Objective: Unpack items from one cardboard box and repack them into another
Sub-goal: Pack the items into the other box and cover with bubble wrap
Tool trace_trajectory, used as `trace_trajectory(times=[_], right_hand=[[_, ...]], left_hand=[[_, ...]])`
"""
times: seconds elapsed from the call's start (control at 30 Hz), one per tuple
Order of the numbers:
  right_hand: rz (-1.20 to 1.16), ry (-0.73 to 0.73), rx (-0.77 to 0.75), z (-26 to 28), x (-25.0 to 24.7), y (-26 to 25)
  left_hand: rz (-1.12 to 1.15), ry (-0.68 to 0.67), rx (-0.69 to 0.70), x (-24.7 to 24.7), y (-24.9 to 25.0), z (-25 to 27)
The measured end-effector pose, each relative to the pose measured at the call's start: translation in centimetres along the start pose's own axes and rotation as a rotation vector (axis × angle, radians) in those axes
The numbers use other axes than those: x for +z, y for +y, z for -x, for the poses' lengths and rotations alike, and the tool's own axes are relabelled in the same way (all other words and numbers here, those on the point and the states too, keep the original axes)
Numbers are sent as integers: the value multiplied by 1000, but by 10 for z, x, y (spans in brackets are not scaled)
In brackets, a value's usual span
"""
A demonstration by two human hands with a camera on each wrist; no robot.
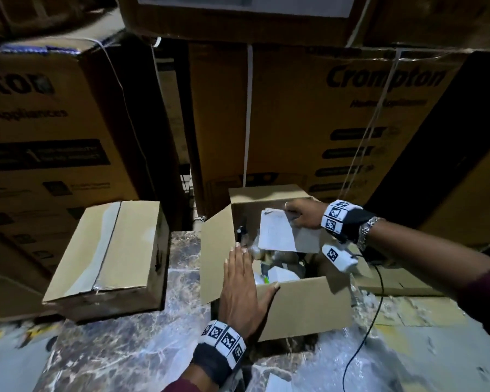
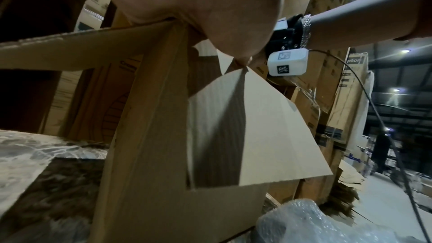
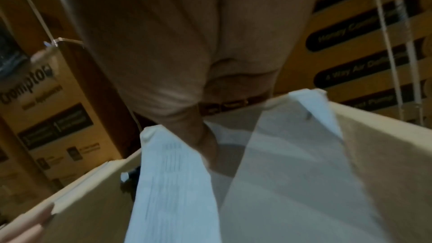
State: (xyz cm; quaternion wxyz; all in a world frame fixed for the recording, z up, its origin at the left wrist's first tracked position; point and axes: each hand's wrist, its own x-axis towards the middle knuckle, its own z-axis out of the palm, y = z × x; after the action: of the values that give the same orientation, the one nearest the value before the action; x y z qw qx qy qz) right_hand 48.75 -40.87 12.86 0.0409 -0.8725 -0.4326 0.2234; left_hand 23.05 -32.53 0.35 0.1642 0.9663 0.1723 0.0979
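Tall stacked cartons (image 1: 309, 114) printed with "Crompton" fill the view from nine o'clock round to three o'clock, bound with white straps. Below them lies the marble-patterned tabletop (image 1: 142, 349), partly covered at five o'clock by bubble wrap (image 2: 315, 224).

On the tabletop at nine o'clock sits the sealed cardboard box (image 1: 108, 258), its top seam taped shut. Just beside it, toward the centre, stands the open cardboard box (image 1: 303, 304), flaps folded outward; the two boxes are near but apart. Inside the open one lie several pale wrapped items and a dark pen-like thing, too dim to identify.

The left hand (image 1: 242, 290) rests flat on the near-left corner of the open box, its grip spread, fingers straight along the left flap and thumb over the front wall.

The right hand (image 1: 301, 213) reaches in from three o'clock, its grip pinching the top edge of a white printed paper (image 1: 276, 232) held over the box opening; the right wrist view shows the sheet (image 3: 177, 182) folded, with fine lines of print.

A black cable (image 1: 376, 301) trails from the right wrist toward five o'clock.
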Motion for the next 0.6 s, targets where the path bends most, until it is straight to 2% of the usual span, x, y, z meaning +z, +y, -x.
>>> trace_trajectory(times=[0.17,0.23,0.33,0.47,0.6], right_hand=[[161,-368,-70,-40,24,1],[234,-442,-70,-59,31,6],[381,-444,-88,-73,43,9],[489,-409,-40,-69,52,10],[392,-371,-80,-72,52,15]], left_hand=[[2,27,-47,4,3,1],[3,20,-58,3,4,2],[15,21,-68,1,5,4],[36,18,-68,-1,5,5],[45,18,-62,-1,6,5]])
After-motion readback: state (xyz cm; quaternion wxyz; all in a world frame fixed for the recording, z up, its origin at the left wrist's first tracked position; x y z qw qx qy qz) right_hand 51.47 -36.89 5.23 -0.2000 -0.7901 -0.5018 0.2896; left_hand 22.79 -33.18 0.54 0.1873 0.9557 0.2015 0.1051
